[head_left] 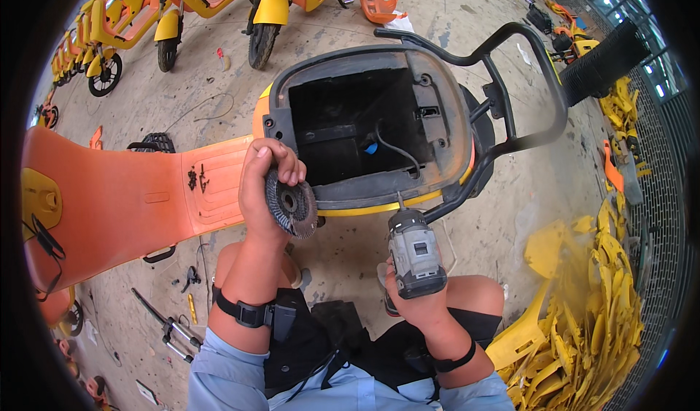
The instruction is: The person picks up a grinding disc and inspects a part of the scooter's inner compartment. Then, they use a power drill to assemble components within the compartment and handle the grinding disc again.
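Note:
In front of me stands an orange and yellow scooter (138, 185) with its seat compartment uncovered. My left hand (264, 181) is closed round a dark disc (297, 220) with a ribbed rim and a centre hole, beside the compartment's near left corner. A grey and black cordless drill (415, 254) is gripped in my right hand (414, 305). Its bit points away from me, at the near edge of the black compartment frame (453, 141); whether it touches I cannot tell. Inside the dark compartment lie a cable (397, 149) and a small blue piece (371, 149).
A black tube rack (503, 105) juts from the scooter's right end. Several small dark screws (197, 178) lie on the footboard. Yellow panels (576, 331) are heaped at right. More scooters (270, 14) stand at the far left. Loose parts (171, 331) lie on the floor at left.

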A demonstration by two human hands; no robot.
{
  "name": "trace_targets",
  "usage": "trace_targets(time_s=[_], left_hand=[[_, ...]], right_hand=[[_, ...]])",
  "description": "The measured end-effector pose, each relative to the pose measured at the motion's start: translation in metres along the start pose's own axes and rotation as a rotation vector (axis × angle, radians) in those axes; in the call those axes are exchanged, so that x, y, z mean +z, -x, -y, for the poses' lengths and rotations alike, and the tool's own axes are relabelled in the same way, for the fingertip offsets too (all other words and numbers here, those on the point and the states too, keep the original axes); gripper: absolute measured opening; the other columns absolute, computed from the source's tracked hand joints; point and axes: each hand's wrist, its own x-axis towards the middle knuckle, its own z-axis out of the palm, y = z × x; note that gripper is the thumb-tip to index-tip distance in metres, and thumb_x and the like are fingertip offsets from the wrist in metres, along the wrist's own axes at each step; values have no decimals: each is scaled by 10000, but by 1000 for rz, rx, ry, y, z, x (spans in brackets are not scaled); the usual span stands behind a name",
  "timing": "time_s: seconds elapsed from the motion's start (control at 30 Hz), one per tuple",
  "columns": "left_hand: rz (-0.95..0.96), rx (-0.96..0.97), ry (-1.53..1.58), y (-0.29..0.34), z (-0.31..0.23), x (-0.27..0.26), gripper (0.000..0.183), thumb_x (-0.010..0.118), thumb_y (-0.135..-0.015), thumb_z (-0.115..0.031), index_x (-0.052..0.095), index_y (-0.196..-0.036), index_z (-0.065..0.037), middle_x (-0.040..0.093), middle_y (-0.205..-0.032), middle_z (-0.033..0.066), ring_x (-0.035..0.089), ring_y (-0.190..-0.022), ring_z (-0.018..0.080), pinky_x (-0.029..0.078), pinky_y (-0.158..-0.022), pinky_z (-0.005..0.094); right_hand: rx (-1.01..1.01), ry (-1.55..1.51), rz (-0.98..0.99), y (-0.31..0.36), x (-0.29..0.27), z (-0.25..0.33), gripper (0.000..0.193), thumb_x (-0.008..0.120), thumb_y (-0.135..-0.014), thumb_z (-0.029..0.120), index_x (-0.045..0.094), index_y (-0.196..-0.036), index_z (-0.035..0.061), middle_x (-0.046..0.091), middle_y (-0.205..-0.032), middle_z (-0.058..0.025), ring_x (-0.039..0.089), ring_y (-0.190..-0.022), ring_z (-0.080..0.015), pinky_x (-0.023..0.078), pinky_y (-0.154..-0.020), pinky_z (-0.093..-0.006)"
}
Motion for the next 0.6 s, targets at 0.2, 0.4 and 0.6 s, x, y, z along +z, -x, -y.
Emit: trace_targets(time_s=[0.2,0.4,0.6], left_hand=[[-2,0,-5,1,0,1,200,422,-1033,-218,514,-960,-56,433,-722,28,424,-684,139,408,-697,305],[7,5,-20,1,0,2,202,421,-1032,-220,513,-964,-53,449,-732,38,431,-692,142,414,-706,307],[4,-4,-3,2,-2,0,204,424,-1033,-221,513,-957,-54,448,-724,36,434,-690,144,414,-703,309]], right_hand=[[61,-24,-18,1,-1,-2,568,777,-732,68,517,-1236,44,705,-1023,-116,719,-928,-286,554,-838,-346],[-41,-5,-68,-1,4,-5,636,787,-736,81,496,-1299,45,712,-1053,-122,729,-945,-298,562,-826,-359],[19,37,-75,-3,8,-8,611,767,-773,48,462,-1302,36,692,-1036,-80,691,-891,-207,548,-822,-313]])
